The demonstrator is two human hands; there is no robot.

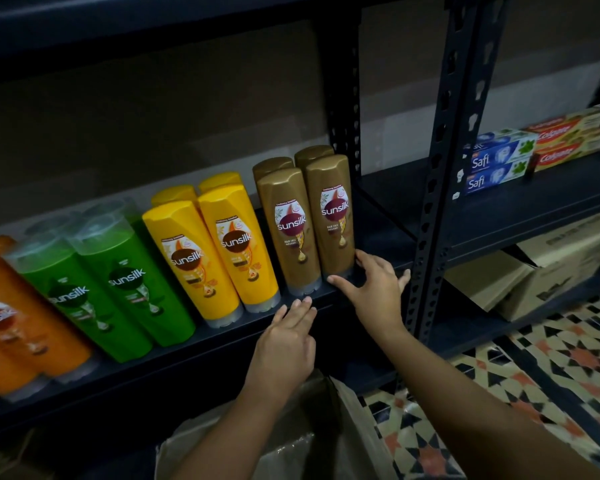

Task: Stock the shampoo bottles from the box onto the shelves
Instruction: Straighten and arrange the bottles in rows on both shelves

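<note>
Both hands reach up to the front lip of the shelf and neither holds a bottle. Left hand lies flat, fingers straight and together, its fingertips at the shelf edge just below the left brown bottle. Right hand is spread wide, fingers relaxed, the upper finger touching the base of the right brown bottle and the forefinger stretched along the shelf edge beneath it.

Below the wrists the open box sits near; whether any bottles are left inside cannot be seen from this angle.

The step looks like squaring up the last brown pair. To do it well, I judge the hands should nudge low, at the caps the bottles stand on, not at the tall bodies, which would tip them into the pair behind. Push both evenly until the fronts line up with the yellow bottles, labels facing out.

Farther along the same shelf, leftward, stand green bottles and orange bottles, each colour two deep. Beyond the upright post, well apart from the hands, toothpaste cartons lie stacked on the neighbouring shelf, with cardboard boxes beneath.
</note>
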